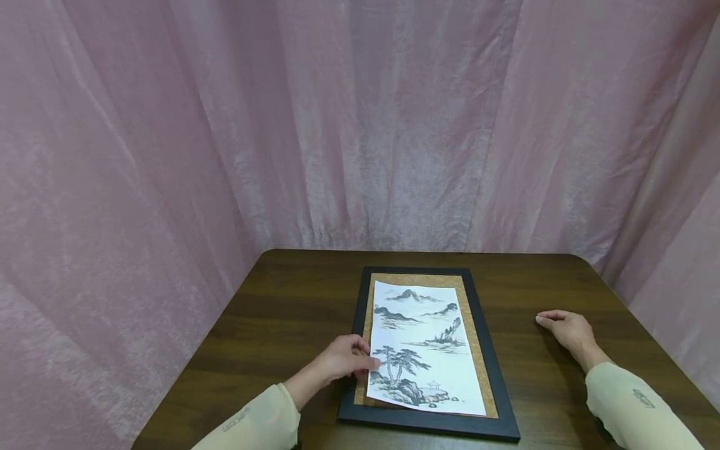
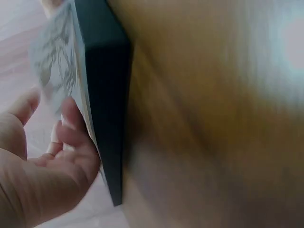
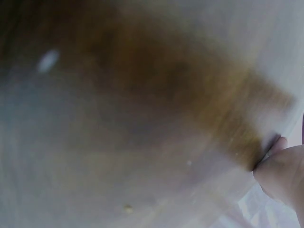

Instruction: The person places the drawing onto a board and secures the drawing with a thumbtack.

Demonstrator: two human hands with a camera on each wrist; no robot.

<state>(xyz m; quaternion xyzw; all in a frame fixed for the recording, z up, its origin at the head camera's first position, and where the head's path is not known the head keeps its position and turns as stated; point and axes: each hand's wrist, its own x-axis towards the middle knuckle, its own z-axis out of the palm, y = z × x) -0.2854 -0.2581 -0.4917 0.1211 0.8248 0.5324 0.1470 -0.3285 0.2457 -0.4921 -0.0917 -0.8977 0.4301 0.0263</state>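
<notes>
A white sheet with an ink landscape painting [image 1: 419, 350] lies slightly askew over the tan backing [image 1: 472, 325] of a black picture frame [image 1: 489, 362]. Its lower left edge sits between the thumb and fingers of my left hand [image 1: 345, 359], the thumb on top. In the left wrist view, that hand [image 2: 52, 175] is beside the frame's dark side [image 2: 107, 104], and the painting [image 2: 57, 57] shows beyond the fingertips. My right hand [image 1: 568, 331] is apart from the frame, over the table's right side, fingers loosely bent; I see nothing in it. In the blurred right wrist view only part of it [image 3: 282, 175] shows.
The frame lies flat on a brown wooden table [image 1: 281, 312] with rounded far corners. Pink velvet curtains [image 1: 394, 125] hang behind the table and along both sides.
</notes>
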